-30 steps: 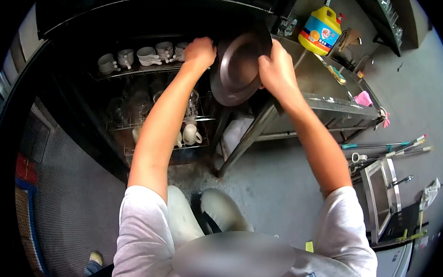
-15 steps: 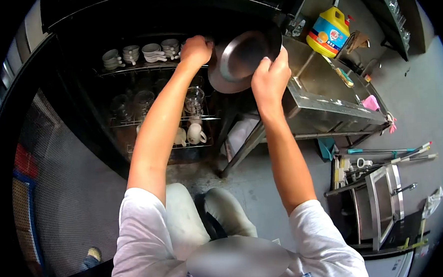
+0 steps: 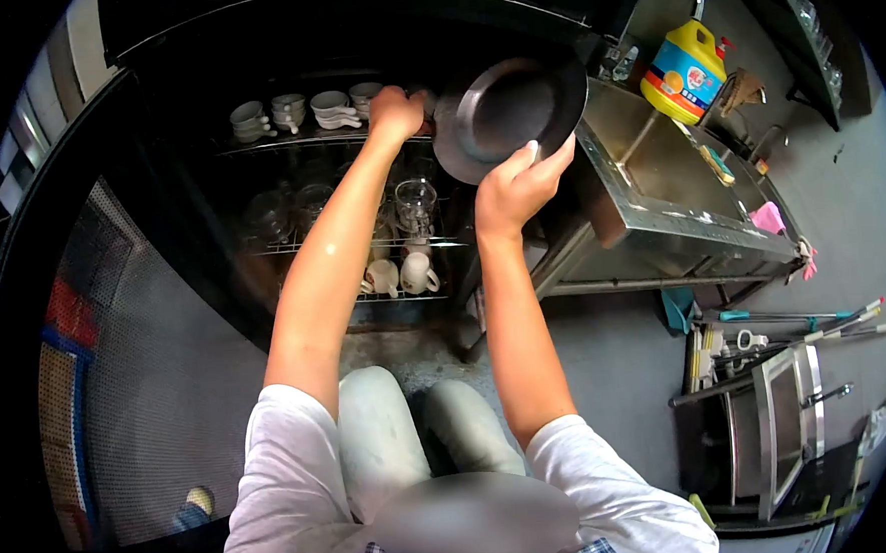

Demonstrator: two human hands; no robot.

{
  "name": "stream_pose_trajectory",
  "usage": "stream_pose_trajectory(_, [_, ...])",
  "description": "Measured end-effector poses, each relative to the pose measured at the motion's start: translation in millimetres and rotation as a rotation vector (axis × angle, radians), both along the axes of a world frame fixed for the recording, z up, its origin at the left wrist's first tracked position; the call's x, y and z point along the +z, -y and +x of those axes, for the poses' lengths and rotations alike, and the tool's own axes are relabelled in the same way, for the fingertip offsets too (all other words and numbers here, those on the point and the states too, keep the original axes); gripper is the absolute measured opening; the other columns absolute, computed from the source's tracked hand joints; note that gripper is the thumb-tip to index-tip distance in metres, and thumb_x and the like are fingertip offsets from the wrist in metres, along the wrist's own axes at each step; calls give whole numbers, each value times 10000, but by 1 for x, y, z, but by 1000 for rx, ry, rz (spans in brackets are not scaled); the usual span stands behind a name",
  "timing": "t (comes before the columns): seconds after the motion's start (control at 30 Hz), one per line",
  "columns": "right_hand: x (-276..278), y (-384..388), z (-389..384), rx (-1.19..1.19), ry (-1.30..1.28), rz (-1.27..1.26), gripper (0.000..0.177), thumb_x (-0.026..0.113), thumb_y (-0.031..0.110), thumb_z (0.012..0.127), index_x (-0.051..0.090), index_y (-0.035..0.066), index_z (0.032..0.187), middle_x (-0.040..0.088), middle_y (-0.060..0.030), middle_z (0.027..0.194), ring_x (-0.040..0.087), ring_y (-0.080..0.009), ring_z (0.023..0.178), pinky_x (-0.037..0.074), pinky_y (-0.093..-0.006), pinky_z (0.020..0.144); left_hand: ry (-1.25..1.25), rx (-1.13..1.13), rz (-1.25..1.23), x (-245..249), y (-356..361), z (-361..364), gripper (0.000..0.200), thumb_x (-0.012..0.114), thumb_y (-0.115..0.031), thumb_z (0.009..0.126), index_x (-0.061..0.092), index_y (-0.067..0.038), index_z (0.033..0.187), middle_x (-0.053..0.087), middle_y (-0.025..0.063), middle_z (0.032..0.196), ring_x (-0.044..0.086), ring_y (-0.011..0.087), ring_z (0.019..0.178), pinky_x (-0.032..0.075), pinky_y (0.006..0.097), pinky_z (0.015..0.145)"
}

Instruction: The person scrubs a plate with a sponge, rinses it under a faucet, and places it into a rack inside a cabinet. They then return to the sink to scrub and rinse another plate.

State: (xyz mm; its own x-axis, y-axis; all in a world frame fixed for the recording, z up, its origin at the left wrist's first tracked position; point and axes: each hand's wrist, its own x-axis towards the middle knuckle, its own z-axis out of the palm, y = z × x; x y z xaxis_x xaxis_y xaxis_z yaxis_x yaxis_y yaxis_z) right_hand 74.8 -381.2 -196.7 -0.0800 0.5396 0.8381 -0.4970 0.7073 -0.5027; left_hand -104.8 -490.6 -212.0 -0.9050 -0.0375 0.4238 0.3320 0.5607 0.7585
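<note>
Right hand (image 3: 519, 190): pinching dark dish (image 3: 514, 108) near its rim. Left hand (image 3: 395, 116): curled beside stacked cups (image 3: 332, 109), hold unclear.

Yellow jug (image 3: 686, 72) and pink cloth (image 3: 767, 218) by sink (image 3: 676, 164)

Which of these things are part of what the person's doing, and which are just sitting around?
Seemingly in use:
- dark round dish, held in the right hand
- small handled cups, with the left hand at their row

Just about:
- yellow bottle
- pink cloth
- white mugs
</note>
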Motion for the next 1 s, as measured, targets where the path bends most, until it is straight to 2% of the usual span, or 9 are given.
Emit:
stream_pose_trajectory(0.17, [-6,3,-5,-16,-23,-49,437,431,19,889,363,-108,1301,509,-293,1226,530,-384,1117,413,-388,955,59,-79,156,-14,0,-17,433,641,-385,797,661,47,831,652,255,874,630,396,897,499,438,781])
stream_pose_trajectory(0.27, [-8,10,-10,81,-67,-171,421,431,35,900,377,-112,1291,534,-283,1202,551,-372,1091,423,-382,940,116,-70,117,19,6,28,442,649,-394,791,662,44,848,648,263,896,629,384,910,493,438,783])
stream_pose_trajectory(0.47, [9,23,-25,173,-89,-261,386,439,43,897,432,-116,1248,580,-268,1141,591,-356,1023,449,-373,887,-5,9,126,3,12,6,477,659,-393,786,650,70,903,645,265,933,617,398,938,476,446,800])
stream_pose_trajectory(0.57, [18,21,-35,177,-62,-266,387,450,40,888,436,-120,1240,578,-271,1145,586,-351,1034,442,-371,896,-139,15,196,-12,14,-15,427,650,-314,808,625,95,931,651,267,932,660,365,845,522,410,729])
stream_pose_trajectory(0.6, [23,20,-40,181,-50,-278,394,465,32,870,441,-124,1231,573,-282,1147,575,-378,1047,429,-385,916,-9,-92,360,-15,14,-20,398,635,-279,823,615,101,939,656,263,911,670,346,796,535,394,693])
stream_pose_trajectory(0.67, [32,11,-59,74,-61,-186,393,469,28,859,447,-126,1220,568,-292,1147,566,-406,1048,421,-401,921,250,-305,684,-16,12,-28,339,607,-211,853,594,113,955,664,257,869,689,308,699,561,362,619])
stream_pose_trajectory(0.77, [43,-4,-87,75,-3,-166,369,476,33,836,471,-134,1165,576,-326,1085,558,-463,1006,423,-450,896,315,-355,756,2,11,4,264,557,-134,890,574,126,932,662,241,781,680,272,577,569,334,523])
stream_pose_trajectory(0.87, [48,-17,-120,-53,74,-20,325,496,67,818,515,-76,1109,610,-317,922,583,-484,887,471,-498,754,277,-364,653,-2,8,2,279,534,-161,914,573,114,944,660,205,699,673,286,557,559,349,523])
stream_pose_trajectory(1.0, [40,-43,-166,-88,278,260,298,562,108,793,553,-36,1054,627,-282,884,598,-466,842,492,-500,736,233,-301,502,10,10,21,300,530,-194,918,597,97,943,665,183,671,676,258,559,547,323,552])
